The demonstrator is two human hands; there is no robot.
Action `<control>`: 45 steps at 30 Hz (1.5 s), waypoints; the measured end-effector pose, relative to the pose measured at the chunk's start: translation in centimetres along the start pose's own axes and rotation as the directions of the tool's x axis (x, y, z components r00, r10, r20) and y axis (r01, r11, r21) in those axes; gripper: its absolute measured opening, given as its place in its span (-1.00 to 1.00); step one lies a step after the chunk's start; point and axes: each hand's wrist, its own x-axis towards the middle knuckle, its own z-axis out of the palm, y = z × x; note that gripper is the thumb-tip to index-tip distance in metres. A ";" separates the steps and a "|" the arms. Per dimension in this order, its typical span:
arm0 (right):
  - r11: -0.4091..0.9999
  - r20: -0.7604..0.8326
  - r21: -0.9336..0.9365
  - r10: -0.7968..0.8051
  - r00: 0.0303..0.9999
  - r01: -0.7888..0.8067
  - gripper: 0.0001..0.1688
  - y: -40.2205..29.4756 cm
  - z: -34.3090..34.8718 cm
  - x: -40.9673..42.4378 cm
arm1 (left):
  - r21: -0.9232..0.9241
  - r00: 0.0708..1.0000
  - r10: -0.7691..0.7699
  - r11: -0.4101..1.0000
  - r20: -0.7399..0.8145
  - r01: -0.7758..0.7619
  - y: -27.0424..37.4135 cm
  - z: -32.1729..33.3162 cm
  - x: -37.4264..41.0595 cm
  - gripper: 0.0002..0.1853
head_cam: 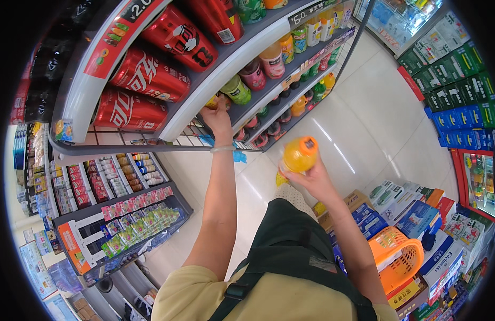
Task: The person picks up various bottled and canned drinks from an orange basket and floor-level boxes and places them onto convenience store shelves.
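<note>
My right hand (319, 182) holds an orange drink bottle (297, 155) with an orange cap over the aisle floor, its cap end tilted up toward me. My left hand (216, 117) reaches into a middle shelf of the drinks rack, its fingers against a yellow bottle (211, 102) in the front row. The shelf above partly covers that bottle, and how firmly the fingers grip it is unclear. Right beside the fingers lies a green drink bottle (236, 90), followed by a pink-red bottle (252, 75) and a pale pink bottle (272, 60).
Large red cola cans (129, 110) fill the upper shelf, close above my left forearm. A low candy display (139, 224) stands at left. On my right, an orange plastic basket (400, 257) rests on stacked drink cartons (418, 218). Green beer cases (452, 82) line the far side.
</note>
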 end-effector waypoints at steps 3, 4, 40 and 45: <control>0.991 -0.035 -0.062 -0.125 0.992 0.123 -0.05 0.7 3.4 4.1 | -0.030 1.000 0.027 0.999 0.000 -0.027 -1.0 -0.9 0.0 -0.19; 0.979 -0.041 -0.101 -0.183 0.982 0.179 -0.05 0.7 4.4 5.5 | -0.026 0.999 0.048 0.998 0.002 -0.048 -1.2 -1.0 0.1 -0.19; 0.833 -0.189 -0.521 -0.322 0.928 0.183 -0.34 6.6 5.3 8.7 | 0.559 0.972 0.133 0.799 0.194 -0.221 -1.3 -2.7 -4.2 -0.28; 0.885 -0.205 -0.458 -0.192 0.960 0.079 -0.35 8.0 2.7 5.1 | 0.342 0.991 0.104 0.931 0.085 -0.127 0.4 -1.2 -5.2 -0.08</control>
